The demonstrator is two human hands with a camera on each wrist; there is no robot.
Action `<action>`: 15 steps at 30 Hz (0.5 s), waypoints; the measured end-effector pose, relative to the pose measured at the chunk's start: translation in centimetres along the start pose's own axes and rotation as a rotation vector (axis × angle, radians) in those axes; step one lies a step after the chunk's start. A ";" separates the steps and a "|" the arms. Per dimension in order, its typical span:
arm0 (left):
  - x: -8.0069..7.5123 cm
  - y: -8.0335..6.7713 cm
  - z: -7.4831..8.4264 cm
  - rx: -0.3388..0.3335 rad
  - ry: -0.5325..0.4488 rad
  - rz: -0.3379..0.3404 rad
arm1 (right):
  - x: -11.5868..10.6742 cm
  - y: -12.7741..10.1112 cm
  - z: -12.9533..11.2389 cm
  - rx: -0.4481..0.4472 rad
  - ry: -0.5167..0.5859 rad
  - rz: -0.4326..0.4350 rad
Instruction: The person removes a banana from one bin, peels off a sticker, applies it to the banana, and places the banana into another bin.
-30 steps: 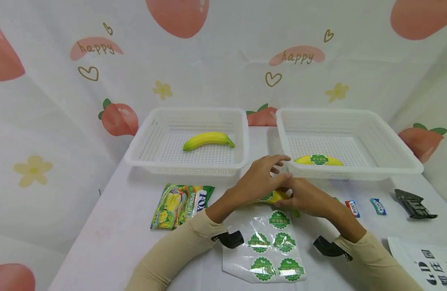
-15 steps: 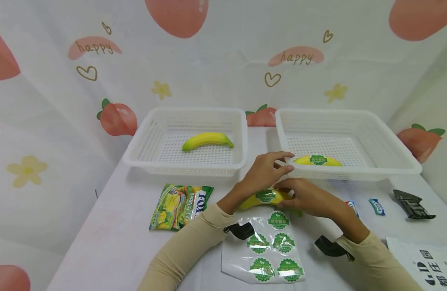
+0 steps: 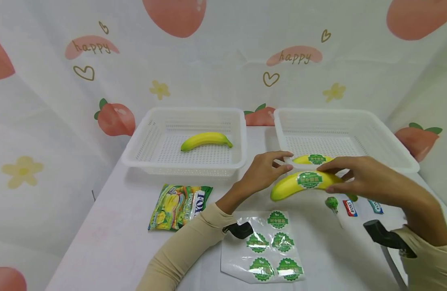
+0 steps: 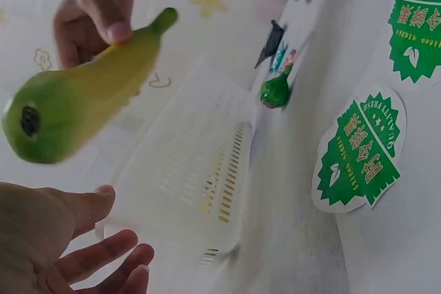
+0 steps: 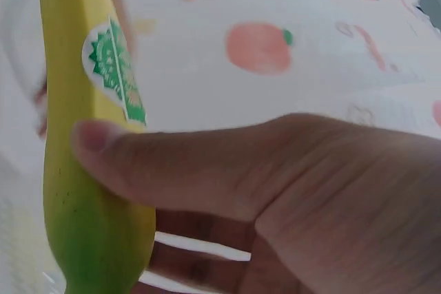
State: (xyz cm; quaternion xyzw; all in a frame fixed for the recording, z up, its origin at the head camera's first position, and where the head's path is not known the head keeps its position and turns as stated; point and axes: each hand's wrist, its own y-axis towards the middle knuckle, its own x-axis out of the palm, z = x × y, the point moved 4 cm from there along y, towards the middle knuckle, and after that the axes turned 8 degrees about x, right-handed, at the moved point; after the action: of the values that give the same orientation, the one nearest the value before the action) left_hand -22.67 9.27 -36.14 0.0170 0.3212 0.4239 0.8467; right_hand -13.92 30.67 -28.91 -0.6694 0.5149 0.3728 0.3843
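Note:
My right hand [image 3: 348, 176] grips a yellow banana [image 3: 299, 184] with a green round sticker on it, lifted above the table just in front of the right basket [image 3: 390, 159]. The banana [image 5: 89, 135] fills the right wrist view, thumb across it. My left hand [image 3: 267, 171] hovers open beside the banana's left end, fingers relaxed; the left wrist view shows the left hand [image 4: 62, 246] under the banana [image 4: 76, 98]. Another stickered banana [image 3: 314, 159] lies in the right basket. A plain banana [image 3: 206, 140] lies in the left basket [image 3: 136, 155].
A sheet of green stickers [image 3: 268, 252] lies on the table near me. A snack bag [image 3: 179, 206] sits to the left. A green lollipop [image 3: 332, 203], small candy wrappers [image 3: 350, 208] and a dark object on the right edge lie on the table.
The right hand has lifted the stickered banana off the table and carried it right and up toward the right basket. The left hand let go and stays open.

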 end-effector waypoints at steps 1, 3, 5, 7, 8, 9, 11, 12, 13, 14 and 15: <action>0.0 0.0 0.0 -0.001 0.005 0.004 | -0.9 0.1 0.4 0.011 -0.013 0.019; 0.0 0.1 0.0 0.000 0.006 0.012 | -2.5 0.5 1.4 0.031 -0.046 0.051; 0.0 0.1 0.0 0.002 0.005 0.014 | -3.9 1.3 2.3 0.047 -0.061 0.070; 0.0 0.1 0.1 0.003 -0.003 0.015 | -5.2 2.4 3.4 0.075 -0.046 0.067; 0.0 0.1 0.1 0.006 -0.009 0.014 | -5.8 3.1 3.9 0.081 -0.039 0.061; 0.0 0.1 0.0 0.010 -0.013 0.015 | -6.3 3.8 4.3 0.092 -0.047 0.059; 0.0 0.1 0.0 0.012 -0.020 0.012 | -7.2 5.2 5.2 0.090 -0.054 0.050; 0.0 0.1 0.0 0.014 -0.020 0.013 | -7.5 5.9 5.6 0.087 -0.062 0.046; 0.0 0.1 -0.1 0.016 -0.020 0.013 | -7.8 6.5 6.0 0.091 -0.063 0.037; 0.0 0.0 -0.1 0.017 -0.021 0.014 | -7.9 7.1 6.4 0.099 -0.058 0.023; 0.0 0.1 -0.2 0.015 -0.021 0.016 | -8.0 7.7 6.8 0.116 -0.051 0.010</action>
State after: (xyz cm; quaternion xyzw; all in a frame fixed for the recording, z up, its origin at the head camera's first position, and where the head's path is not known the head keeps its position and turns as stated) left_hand -22.80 9.28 -36.27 0.0303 0.3156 0.4279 0.8464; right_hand -23.63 38.64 -25.62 -0.6337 0.5292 0.3613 0.4334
